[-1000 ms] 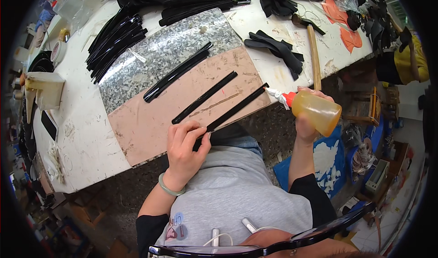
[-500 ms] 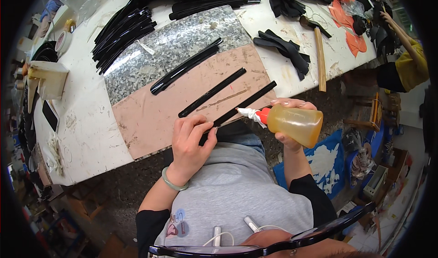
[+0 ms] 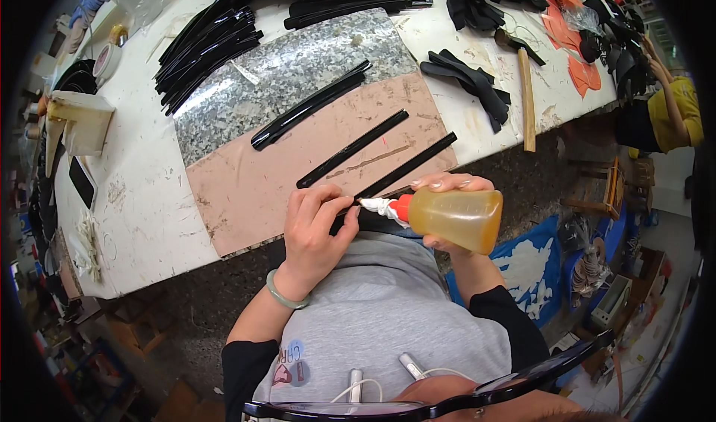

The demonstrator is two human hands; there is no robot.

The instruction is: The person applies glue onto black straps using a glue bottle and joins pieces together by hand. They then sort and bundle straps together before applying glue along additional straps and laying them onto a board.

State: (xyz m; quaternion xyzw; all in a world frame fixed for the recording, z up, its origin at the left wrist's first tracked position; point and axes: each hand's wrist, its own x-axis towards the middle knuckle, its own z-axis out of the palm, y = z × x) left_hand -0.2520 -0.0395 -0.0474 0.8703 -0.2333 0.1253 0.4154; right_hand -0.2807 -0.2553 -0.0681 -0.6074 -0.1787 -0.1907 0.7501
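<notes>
My left hand (image 3: 319,226) pinches the near end of a narrow black strip (image 3: 412,165), which slants away to the right across a tan board (image 3: 242,205). In my right hand (image 3: 447,182) is a squeeze bottle (image 3: 461,220) of amber liquid, tipped on its side. White wrapping covers its nozzle below the red collar, and the tip points at the strip close to my left fingertips. Whether the tip touches the strip I cannot tell. A second black strip (image 3: 354,148) lies roughly parallel on the board. Beyond it rests a small stack of glossy black strips (image 3: 312,105).
A speckled stone slab (image 3: 224,116) lies under the board. Bundles of black strips (image 3: 205,56) pile up at the back. Black pieces (image 3: 470,86) and a wooden-handled hammer (image 3: 526,97) are at right. A phone (image 3: 82,182) lies left; another person (image 3: 671,112) stands far right.
My right hand has brought the bottle left and slightly down, so its nozzle moved along the strip to my left fingertips. My left hand keeps its pinch.
</notes>
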